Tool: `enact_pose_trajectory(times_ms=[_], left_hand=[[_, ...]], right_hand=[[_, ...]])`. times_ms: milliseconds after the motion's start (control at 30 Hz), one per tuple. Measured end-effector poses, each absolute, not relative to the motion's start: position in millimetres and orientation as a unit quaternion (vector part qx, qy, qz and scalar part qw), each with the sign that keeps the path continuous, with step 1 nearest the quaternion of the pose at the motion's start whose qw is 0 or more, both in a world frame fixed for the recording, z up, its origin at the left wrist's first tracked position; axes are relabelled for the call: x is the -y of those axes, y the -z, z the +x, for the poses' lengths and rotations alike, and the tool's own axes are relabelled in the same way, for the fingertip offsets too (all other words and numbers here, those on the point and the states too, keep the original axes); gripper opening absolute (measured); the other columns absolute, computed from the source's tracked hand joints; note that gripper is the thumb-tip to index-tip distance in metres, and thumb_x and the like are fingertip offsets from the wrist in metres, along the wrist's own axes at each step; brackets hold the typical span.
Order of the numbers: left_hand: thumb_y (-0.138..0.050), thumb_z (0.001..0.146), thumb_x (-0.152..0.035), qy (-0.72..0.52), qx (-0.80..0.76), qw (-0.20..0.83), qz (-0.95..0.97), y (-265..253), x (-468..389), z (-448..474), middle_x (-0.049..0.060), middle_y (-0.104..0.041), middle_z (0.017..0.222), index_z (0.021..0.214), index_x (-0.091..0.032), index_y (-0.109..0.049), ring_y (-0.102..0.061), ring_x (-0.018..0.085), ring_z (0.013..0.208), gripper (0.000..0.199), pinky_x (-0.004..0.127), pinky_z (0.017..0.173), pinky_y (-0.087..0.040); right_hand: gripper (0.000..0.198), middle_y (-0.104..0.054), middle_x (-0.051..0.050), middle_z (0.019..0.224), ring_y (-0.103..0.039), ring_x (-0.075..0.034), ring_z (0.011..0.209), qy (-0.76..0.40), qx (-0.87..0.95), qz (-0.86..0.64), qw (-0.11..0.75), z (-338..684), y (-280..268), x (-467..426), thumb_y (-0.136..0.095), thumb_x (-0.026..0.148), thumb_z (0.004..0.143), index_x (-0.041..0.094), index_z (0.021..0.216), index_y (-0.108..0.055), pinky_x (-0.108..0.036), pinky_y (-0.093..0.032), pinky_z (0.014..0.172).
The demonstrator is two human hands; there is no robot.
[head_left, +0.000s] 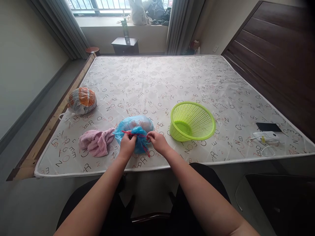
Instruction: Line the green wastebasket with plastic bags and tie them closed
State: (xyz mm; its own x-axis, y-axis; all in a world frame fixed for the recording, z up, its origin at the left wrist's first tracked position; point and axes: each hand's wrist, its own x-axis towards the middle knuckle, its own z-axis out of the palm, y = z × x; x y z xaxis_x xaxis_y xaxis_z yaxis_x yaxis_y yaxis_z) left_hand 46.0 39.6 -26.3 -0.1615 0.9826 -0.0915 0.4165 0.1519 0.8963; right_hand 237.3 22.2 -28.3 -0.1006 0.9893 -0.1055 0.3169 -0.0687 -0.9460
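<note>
A blue plastic bag [137, 122] with something brownish inside lies near the front edge of the mattress. Its neck is bunched, and a red drawstring [141, 135] runs across it. My left hand [128, 143] is closed on the gathered neck and string at the left. Over on the right, my right hand [157, 141] pinches the red string. One loose end of the string hangs down between my hands. A crumpled pink towel [96, 142] rests left of the bag. To the right stands a green plastic basket [177, 131], tilted toward me.
A stuffed grey and orange bag [82, 101] sits at the mattress's left edge. On the right lie a black flat object [268, 127] and a white power bank [265, 136] with a cable. The mattress [159, 78] is bounded by a dark headboard [275, 52] at right.
</note>
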Motion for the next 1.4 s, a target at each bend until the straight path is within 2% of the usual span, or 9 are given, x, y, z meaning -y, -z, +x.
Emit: enact_pose_trajectory(times_ms=[167,267,333,467,633,800,967,1133,1400], left_hand=[[-0.066,0.080,-0.040,-0.434,-0.674,0.380,0.462,23,-48,39,0.003,-0.070,0.085,0.093,-0.018,-0.068,-0.063,0.020,0.078,0.025,0.031,0.074,-0.048],[-0.066,0.078,-0.039,-0.448,-0.673,0.394,0.437,22,-49,38,0.003,-0.069,0.083,0.090,-0.018,-0.067,-0.061,0.019,0.075,0.024,0.030,0.071,-0.048],[-0.067,0.076,-0.039,-0.445,-0.676,0.398,0.432,21,-49,39,0.002,-0.069,0.081,0.091,-0.018,-0.067,-0.060,0.018,0.074,0.026,0.029,0.070,-0.047],[-0.068,0.076,-0.039,-0.422,-0.667,0.403,0.464,22,-47,42,0.002,-0.068,0.080,0.093,-0.019,-0.067,-0.061,0.019,0.075,0.026,0.029,0.070,-0.047],[-0.063,0.078,-0.032,-0.321,-0.623,0.431,0.568,27,-43,44,0.000,-0.066,0.076,0.093,-0.020,-0.067,-0.059,0.018,0.070,0.019,0.030,0.068,-0.045],[-0.060,0.080,-0.027,-0.221,-0.570,0.391,0.688,26,-36,48,0.000,-0.064,0.074,0.088,-0.021,-0.066,-0.058,0.019,0.069,0.011,0.031,0.066,-0.043],[-0.060,0.080,-0.024,-0.195,-0.548,0.380,0.719,25,-34,49,0.001,-0.065,0.075,0.087,-0.022,-0.066,-0.060,0.019,0.069,0.010,0.031,0.065,-0.045],[-0.063,0.079,-0.025,-0.185,-0.547,0.368,0.729,27,-36,46,0.002,-0.069,0.081,0.090,-0.022,-0.063,-0.063,0.021,0.074,0.011,0.032,0.070,-0.048],[-0.058,0.086,-0.025,-0.138,-0.523,0.359,0.761,27,-34,47,0.002,-0.069,0.086,0.093,-0.021,-0.064,-0.064,0.021,0.080,0.010,0.031,0.074,-0.048]], right_hand=[[0.015,-0.074,-0.006,0.102,-0.069,-0.018,0.097,-0.572,0.440,-0.527,0.449,240,18,-27,-0.056,0.035,0.093,0.021,0.094,-0.063,-0.030,-0.053,0.075],[0.017,-0.069,-0.009,0.124,-0.064,-0.021,0.114,-0.671,0.391,-0.444,0.448,240,6,-26,-0.064,0.037,0.085,0.020,0.085,-0.062,-0.031,-0.056,0.082],[0.020,-0.069,-0.010,0.124,-0.064,-0.024,0.117,-0.729,0.349,-0.396,0.437,240,-1,-23,-0.069,0.038,0.079,0.020,0.080,-0.059,-0.034,-0.057,0.084],[0.032,-0.072,-0.008,0.106,-0.067,-0.025,0.109,-0.743,0.309,-0.387,0.451,240,-2,-21,-0.077,0.044,0.074,0.021,0.079,-0.055,-0.036,-0.057,0.084],[0.039,-0.066,0.001,0.077,-0.069,-0.018,0.088,-0.677,0.278,-0.416,0.540,244,7,-27,-0.080,0.042,0.073,0.024,0.079,-0.046,-0.035,-0.056,0.086],[0.045,-0.069,0.003,0.084,-0.066,-0.014,0.073,-0.641,0.238,-0.431,0.589,250,9,-33,-0.081,0.038,0.071,0.026,0.102,-0.050,-0.033,-0.057,0.079],[0.035,-0.069,0.003,0.080,-0.041,-0.007,0.044,-0.694,0.317,-0.455,0.459,252,4,-28,-0.069,0.043,0.082,0.025,0.107,-0.053,-0.025,-0.042,0.049],[0.023,-0.062,0.002,0.068,-0.053,-0.014,0.059,-0.575,0.566,-0.539,0.241,243,13,-18,-0.074,0.039,0.083,0.021,0.093,-0.065,-0.026,-0.037,0.055],[0.026,-0.061,0.003,0.075,-0.057,-0.016,0.070,-0.414,0.606,-0.629,0.258,247,19,-24,-0.063,0.023,0.091,0.021,0.118,-0.063,-0.028,-0.039,0.068]])
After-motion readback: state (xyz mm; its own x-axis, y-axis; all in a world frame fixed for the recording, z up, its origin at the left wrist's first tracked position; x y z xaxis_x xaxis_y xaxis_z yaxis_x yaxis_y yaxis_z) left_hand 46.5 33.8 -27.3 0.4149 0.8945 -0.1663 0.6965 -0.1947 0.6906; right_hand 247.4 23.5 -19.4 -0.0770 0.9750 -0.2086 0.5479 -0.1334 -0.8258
